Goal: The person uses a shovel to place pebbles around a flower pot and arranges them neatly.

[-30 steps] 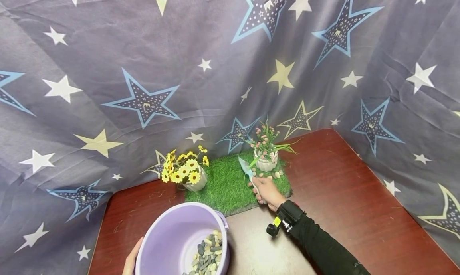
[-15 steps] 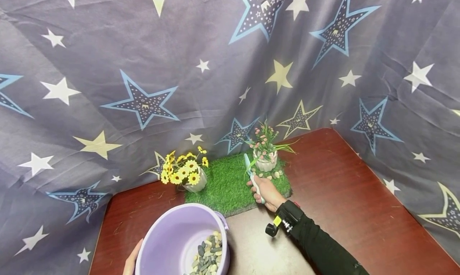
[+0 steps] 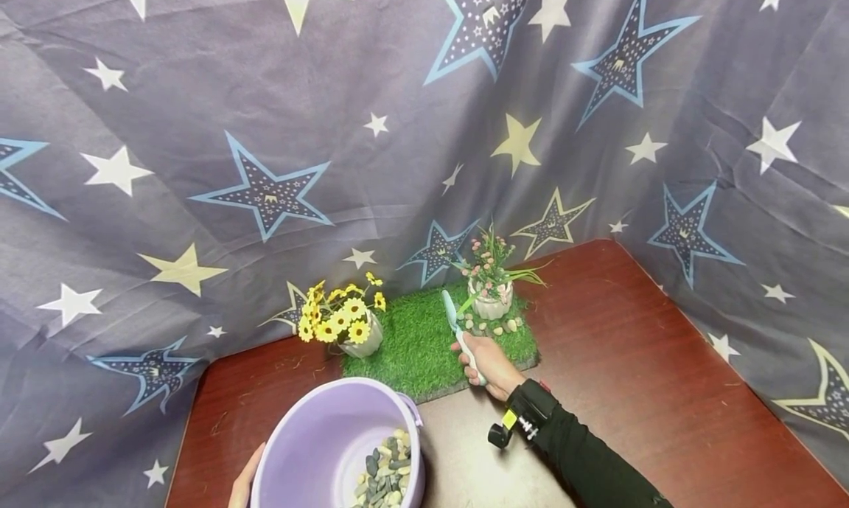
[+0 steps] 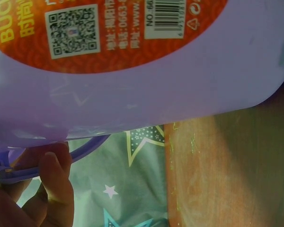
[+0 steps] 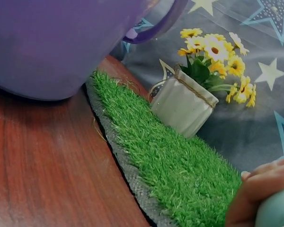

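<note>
Gripping a scoop (image 3: 454, 318) over the turf's (image 3: 411, 346) front edge, right hand (image 3: 487, 362); left hand (image 3: 242, 482) curled on the bucket (image 3: 325, 438) handle, table's front-left corner. Risk: the scoop's tip clipping the pink-flower pot (image 3: 491, 301) and scattering pebbles (image 3: 494, 325).

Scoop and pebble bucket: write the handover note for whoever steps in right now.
Right hand grips the small scoop, blade up, empty, over the grass mat.
Left hand holds the purple bucket at its side; the pebbles lie in its bottom.
Done: some pebbles already lie on the mat round the pink-flower pot.
Left: none show round the yellow-flower pot; plenty remain in the bucket.
</note>
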Available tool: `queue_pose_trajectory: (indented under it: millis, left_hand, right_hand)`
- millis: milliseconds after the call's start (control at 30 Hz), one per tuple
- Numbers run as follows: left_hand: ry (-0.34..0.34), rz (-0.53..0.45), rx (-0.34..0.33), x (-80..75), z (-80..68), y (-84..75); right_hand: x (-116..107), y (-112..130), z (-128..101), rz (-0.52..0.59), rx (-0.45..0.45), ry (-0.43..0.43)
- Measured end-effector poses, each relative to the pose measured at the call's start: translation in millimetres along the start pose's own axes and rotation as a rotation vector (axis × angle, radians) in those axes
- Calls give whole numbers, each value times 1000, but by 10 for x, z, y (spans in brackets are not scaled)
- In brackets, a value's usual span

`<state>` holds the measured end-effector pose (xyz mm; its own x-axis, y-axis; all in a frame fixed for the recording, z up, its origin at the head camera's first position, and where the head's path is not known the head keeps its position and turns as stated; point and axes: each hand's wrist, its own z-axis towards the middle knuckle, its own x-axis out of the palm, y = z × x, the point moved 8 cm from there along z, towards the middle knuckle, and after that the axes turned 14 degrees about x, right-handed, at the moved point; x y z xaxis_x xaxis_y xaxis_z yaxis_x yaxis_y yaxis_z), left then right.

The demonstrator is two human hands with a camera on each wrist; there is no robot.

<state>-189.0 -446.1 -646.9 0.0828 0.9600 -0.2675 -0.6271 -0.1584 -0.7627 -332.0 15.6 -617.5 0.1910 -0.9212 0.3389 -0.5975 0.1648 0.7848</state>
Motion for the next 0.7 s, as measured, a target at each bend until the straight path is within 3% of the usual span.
queue_pose_trajectory:
  millis: [100, 200, 367, 400, 433, 467, 567, 633, 700]
  left_hand:
    - [6, 17, -32, -41, -51, 86]
    - [20, 50, -79, -141, -176, 273]
    - [68, 202, 4, -220, -304, 439]
    - [79, 192, 23, -150, -244, 311]
    - [101, 211, 50, -109, -236, 287]
    - [126, 211, 35, -44, -215, 258]
    - [209, 387, -39, 243, -61, 32]
    - [283, 576, -105, 475, 89, -113]
    - [343, 714, -182, 831, 434, -566]
  right_hand:
    - [62, 29, -88, -59, -7, 13]
    - [187, 124, -260, -173, -50, 20]
    - [479, 401, -737, -441, -234, 25]
    - [538, 470, -854, -520, -299, 18]
    - [596, 545, -981, -602, -372, 6]
    - [656, 613, -1109, -690, -450, -7]
    - [834, 763, -1484, -989, -706, -72]
    - [930, 787, -1679, -1172, -856, -121]
    - [997, 762, -1812, -1347, -981, -181]
